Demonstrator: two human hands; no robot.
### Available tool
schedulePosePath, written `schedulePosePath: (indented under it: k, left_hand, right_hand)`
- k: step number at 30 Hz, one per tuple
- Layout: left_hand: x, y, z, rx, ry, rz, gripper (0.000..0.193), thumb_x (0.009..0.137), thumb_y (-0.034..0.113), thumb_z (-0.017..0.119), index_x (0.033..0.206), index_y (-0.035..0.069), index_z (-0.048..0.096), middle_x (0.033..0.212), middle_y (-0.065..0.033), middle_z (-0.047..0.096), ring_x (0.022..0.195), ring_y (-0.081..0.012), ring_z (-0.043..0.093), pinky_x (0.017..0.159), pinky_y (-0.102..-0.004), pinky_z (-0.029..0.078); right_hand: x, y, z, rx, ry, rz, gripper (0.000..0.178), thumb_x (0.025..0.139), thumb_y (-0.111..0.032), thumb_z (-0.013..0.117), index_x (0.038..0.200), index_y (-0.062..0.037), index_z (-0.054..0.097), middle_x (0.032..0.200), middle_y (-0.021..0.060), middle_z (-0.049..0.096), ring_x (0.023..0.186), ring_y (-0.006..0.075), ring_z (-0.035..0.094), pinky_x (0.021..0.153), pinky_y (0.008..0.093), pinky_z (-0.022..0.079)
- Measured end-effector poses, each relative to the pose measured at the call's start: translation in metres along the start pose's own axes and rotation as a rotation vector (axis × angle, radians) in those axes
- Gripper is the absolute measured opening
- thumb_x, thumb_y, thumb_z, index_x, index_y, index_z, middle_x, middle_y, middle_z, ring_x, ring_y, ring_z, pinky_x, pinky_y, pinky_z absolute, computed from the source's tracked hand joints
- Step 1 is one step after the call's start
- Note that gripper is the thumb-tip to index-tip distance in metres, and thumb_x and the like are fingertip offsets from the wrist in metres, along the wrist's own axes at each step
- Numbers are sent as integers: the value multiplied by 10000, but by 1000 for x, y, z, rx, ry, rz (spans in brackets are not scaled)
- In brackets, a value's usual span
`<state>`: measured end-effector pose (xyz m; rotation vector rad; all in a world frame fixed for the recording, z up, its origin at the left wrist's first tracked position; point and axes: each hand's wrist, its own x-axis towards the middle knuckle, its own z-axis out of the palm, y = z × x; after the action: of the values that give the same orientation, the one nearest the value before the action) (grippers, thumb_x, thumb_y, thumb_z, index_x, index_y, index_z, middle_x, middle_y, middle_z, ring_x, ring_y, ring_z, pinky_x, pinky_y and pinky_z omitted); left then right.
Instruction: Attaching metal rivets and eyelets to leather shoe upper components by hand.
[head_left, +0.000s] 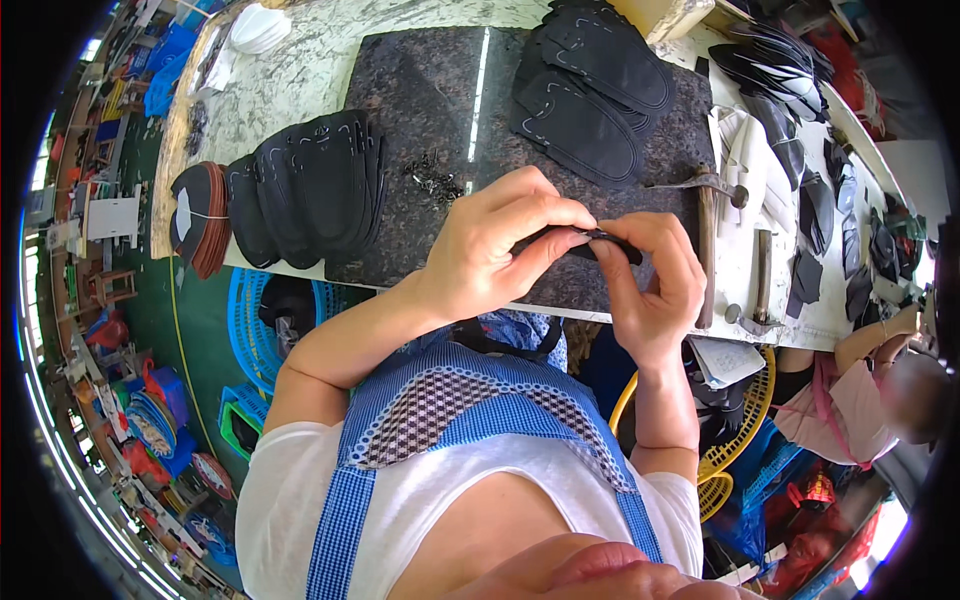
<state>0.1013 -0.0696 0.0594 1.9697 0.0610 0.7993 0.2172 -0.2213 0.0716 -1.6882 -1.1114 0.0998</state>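
Above the near edge of the dark stone slab (420, 75), my left hand (497, 235) and my right hand (655, 275) pinch a small black leather-like piece (621, 246) between thumbs and fingers. Their fingertips almost meet at its middle, and the fingers hide much of it. Behind my left hand lies a little heap of black scraps (432, 180). Black shoe-upper pieces with pale marks (580, 130) are piled on the slab beyond my hands. Another overlapping row of black pieces (310, 180) lies to the left.
A hammer (706, 245) lies along the slab's right side, with a second hammer (765, 275) beyond it. Tied brown pieces (212, 225) sit at the table's left edge. Below are a blue basket (240, 315) and a yellow basket (762, 400). Another person (845, 410) is at the right.
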Motion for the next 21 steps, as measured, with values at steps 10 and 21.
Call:
schedulePosePath:
  k: [10,21]
  left_hand:
    - [-36,13,-26,-208,-100,-166,220,834,-48,731,1026,56,703,928,-103,680,815,-224,679,678,-318,529]
    - [-49,12,-111,115,106,-146,179,850,-25,735,1023,11,707,873,-79,685,784,-162,665,681,-294,528]
  right_hand:
    - [-25,-8,11,574,-319,407,128,895,6,689,995,33,614,941,72,607,870,153,588,779,278,477]
    - [36,-16,89,571,-435,117,177,859,-91,765,986,7,691,885,76,681,807,174,655,742,299,521]
